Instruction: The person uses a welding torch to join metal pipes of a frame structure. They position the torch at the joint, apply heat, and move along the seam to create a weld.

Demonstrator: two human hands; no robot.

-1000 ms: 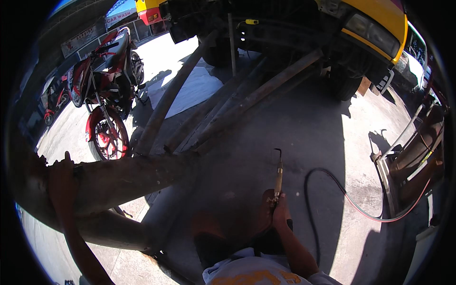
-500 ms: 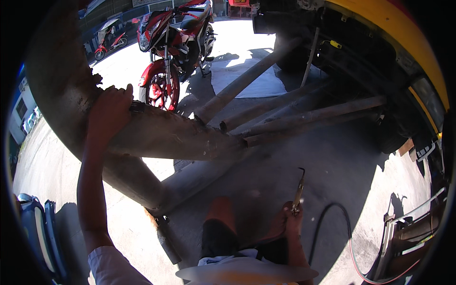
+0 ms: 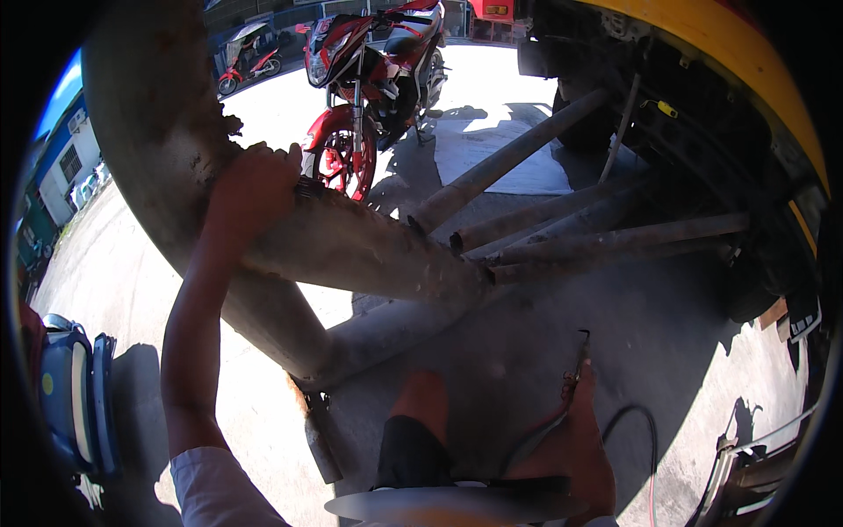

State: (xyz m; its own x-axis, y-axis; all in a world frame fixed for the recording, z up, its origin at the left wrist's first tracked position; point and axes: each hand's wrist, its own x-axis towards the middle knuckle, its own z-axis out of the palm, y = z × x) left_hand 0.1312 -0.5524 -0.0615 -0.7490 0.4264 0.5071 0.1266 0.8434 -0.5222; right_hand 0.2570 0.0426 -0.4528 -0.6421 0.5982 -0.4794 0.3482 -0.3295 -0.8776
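My left hand (image 3: 253, 189) is closed over the ragged edge of a large, rusty grey pipe frame (image 3: 373, 253), where a thick upright pipe meets a cross pipe. In my right hand (image 3: 581, 400) is a gas torch (image 3: 582, 353) with a thin, sharply bent tip, pointing forward and apart from the frame. A flame cannot be made out. Dark and red hoses (image 3: 652, 430) curve over the floor to the right of that hand. Thinner pipes (image 3: 518, 158) run from the frame toward the vehicle, their near ends dark and rough.
A red motorcycle (image 3: 360, 105) stands beyond the frame, beside a white sheet (image 3: 500, 158) on the ground. The yellow vehicle (image 3: 729, 53) overhangs the right side. Metal framing (image 3: 746, 465) stands at lower right, a blue object (image 3: 70, 395) at lower left. My knee (image 3: 423, 400) is below the pipes.
The view has swung, so the scene sits further right. My right hand has turned with the torch, and less of its handle shows. My left hand keeps its hold on the frame.
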